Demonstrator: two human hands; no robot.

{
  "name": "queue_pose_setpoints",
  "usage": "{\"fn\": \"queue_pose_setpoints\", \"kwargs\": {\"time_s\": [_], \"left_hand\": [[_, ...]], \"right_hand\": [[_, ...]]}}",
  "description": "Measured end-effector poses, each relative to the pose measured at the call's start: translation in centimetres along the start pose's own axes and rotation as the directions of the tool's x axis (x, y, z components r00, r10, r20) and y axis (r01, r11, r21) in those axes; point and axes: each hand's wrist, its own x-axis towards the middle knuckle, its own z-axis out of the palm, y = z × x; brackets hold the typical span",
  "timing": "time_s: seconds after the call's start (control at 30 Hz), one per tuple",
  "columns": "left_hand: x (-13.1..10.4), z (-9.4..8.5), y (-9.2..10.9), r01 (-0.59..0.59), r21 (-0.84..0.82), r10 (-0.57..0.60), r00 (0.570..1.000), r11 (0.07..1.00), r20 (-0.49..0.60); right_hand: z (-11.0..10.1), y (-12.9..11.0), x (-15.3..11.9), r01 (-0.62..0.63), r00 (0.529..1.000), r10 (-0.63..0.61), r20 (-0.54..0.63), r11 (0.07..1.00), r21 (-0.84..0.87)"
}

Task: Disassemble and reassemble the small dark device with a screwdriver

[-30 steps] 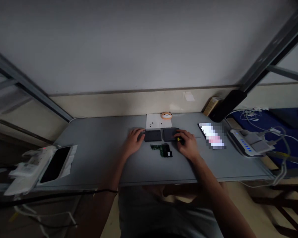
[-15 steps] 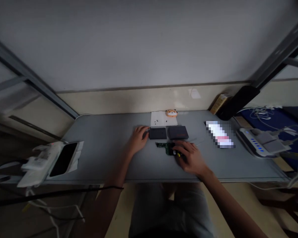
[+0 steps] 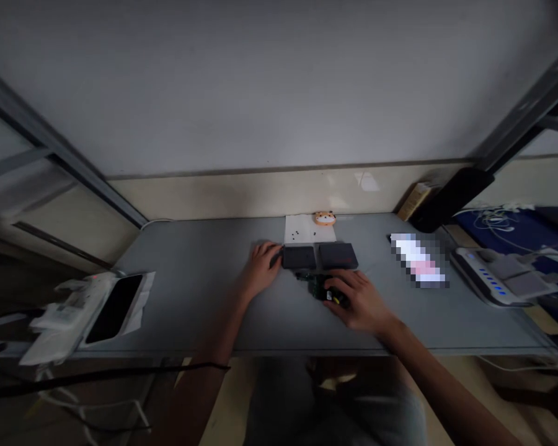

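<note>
A green circuit board (image 3: 317,287) with a small yellow part lies near the middle of the grey table (image 3: 190,279). My right hand (image 3: 357,297) is closed round the board's right part, thumb below and fingers above. Just beyond it are two dark flat cases, a left one (image 3: 299,257) and a right one (image 3: 337,255), side by side. My left hand (image 3: 263,267) rests at the left edge of the left case, its fingers curled by a small dark thing too blurred to make out. Behind the cases, several tiny dark bits lie on a white paper (image 3: 302,227).
An orange animal-faced item (image 3: 324,218) sits on the paper's back edge. At the left are a phone (image 3: 115,310) and a white power strip (image 3: 67,322). A lit, blurred screen (image 3: 418,260), a grey-white charging station (image 3: 488,279) and a black cylinder (image 3: 451,198) stand at the right.
My right hand has closed more round the circuit board, which looks slightly tilted now. The whole view has shifted a little, and my left hand stays beside the left case.
</note>
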Motion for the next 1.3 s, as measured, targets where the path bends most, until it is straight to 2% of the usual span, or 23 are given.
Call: {"fn": "queue_pose_setpoints", "kwargs": {"time_s": [0.1,0.2,0.3,0.7,0.87,1.13,1.23,1.3], "left_hand": [[0.1,0.0,0.1,0.006,0.006,-0.006,1.000,1.000,-0.002],[0.0,0.0,0.2,0.018,0.013,-0.018,1.000,1.000,-0.007],[-0.1,-0.1,0.2,0.006,-0.001,-0.006,1.000,1.000,-0.007],[0.0,0.5,-0.4,0.019,0.012,-0.018,1.000,1.000,-0.026],[0.0,0.4,-0.6,0.022,0.005,-0.022,1.000,1.000,-0.016],[0.0,0.4,-0.5,0.057,-0.028,-0.058,0.997,0.998,-0.048],[0.7,-0.7,-0.4,0.089,-0.087,-0.098,0.990,0.992,-0.102],[1.8,-1.8,0.0,0.079,-0.110,-0.093,0.987,0.991,-0.129]], "right_hand": [[-0.7,1.1,3.5,-0.011,0.999,0.010,-0.039,1.000,-0.019],[-1.0,2.5,7.5,-0.026,0.999,0.028,0.022,0.998,-0.059],[-0.6,3.4,9.6,-0.005,0.994,0.011,0.109,0.999,-0.052],[1.8,4.2,8.3,0.027,0.985,-0.036,0.168,0.998,0.056],[2.0,4.0,8.3,0.016,0.991,-0.024,0.134,0.998,0.060],[1.7,3.8,8.3,-0.003,0.978,0.001,0.208,1.000,0.009],[1.3,4.1,8.2,-0.021,0.991,0.018,0.134,0.999,0.027],[0.8,4.2,8.1,-0.046,0.999,0.045,0.017,0.997,0.057]]}}
